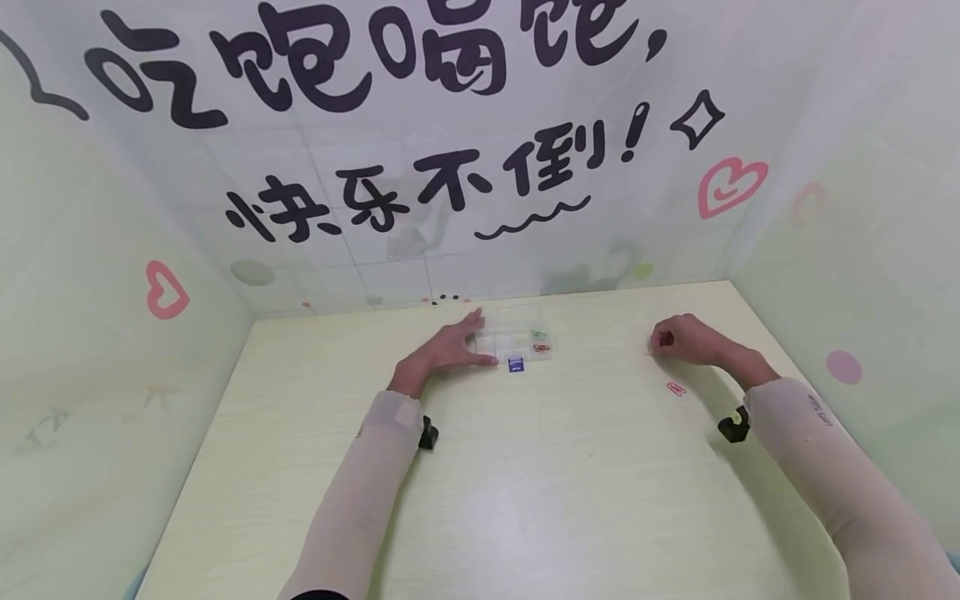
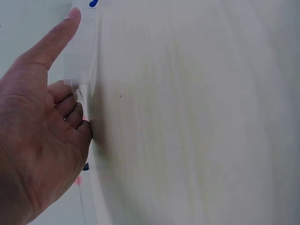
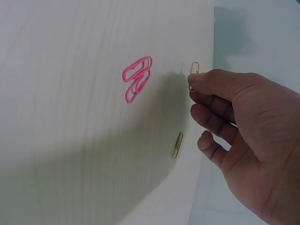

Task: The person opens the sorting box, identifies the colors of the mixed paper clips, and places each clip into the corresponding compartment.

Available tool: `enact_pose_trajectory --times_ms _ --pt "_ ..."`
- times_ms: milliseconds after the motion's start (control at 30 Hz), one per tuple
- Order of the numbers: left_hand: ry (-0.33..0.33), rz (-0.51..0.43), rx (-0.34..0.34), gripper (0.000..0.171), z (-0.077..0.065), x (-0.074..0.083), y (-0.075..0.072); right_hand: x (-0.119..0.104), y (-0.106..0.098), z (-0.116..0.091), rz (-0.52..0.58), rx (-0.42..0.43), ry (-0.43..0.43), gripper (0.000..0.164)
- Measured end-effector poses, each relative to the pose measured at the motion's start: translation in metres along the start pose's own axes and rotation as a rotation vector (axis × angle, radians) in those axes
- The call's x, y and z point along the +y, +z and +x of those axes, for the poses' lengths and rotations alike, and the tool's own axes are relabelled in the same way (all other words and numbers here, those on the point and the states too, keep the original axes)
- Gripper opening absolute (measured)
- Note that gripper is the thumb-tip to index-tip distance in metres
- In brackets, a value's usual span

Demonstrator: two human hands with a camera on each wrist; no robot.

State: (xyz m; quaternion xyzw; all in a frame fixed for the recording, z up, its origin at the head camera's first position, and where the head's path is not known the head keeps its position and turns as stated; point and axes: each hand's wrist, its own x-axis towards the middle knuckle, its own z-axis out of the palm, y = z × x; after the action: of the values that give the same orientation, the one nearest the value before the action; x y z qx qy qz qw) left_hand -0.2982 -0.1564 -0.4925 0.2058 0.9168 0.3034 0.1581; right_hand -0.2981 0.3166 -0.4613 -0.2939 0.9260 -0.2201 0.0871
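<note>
My left hand [image 1: 453, 343] spans the left end of a clear plastic compartment box [image 1: 510, 343], thumb along the near side and fingers at the far side. In the left wrist view, the left hand's thumb [image 2: 56, 42] lies straight against the box [image 2: 83, 61]. Red paper clips [image 1: 541, 348] and green paper clips [image 1: 538, 334] sit in compartments at the box's right end. Off to the right, my right hand [image 1: 686, 339] pinches a gold paper clip [image 3: 194, 65] between thumb and index finger, close over the table.
Two pink paper clips [image 3: 137, 77] lie overlapping on the table [image 1: 525, 500], with another gold paper clip [image 3: 178, 145] nearer the right hand. A blue label [image 1: 516, 364] shows at the box's front. A lettered sheet wall [image 1: 487, 267] stands behind the table.
</note>
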Motion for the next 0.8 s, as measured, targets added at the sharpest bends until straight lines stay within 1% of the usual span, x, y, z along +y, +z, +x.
enact_pose_trajectory --times_ms 233,567,800 --pt "0.002 -0.004 -0.002 0.107 -0.001 0.0 0.0 -0.008 0.0 0.007 -0.014 0.04 -0.043 0.017" --pt "0.002 -0.015 0.001 0.108 0.0 -0.001 0.0 -0.027 -0.001 0.022 -0.006 0.044 -0.062 0.015" --pt "0.004 -0.011 0.0 0.107 0.0 0.0 0.0 -0.041 0.002 0.033 0.004 0.049 -0.076 0.012"
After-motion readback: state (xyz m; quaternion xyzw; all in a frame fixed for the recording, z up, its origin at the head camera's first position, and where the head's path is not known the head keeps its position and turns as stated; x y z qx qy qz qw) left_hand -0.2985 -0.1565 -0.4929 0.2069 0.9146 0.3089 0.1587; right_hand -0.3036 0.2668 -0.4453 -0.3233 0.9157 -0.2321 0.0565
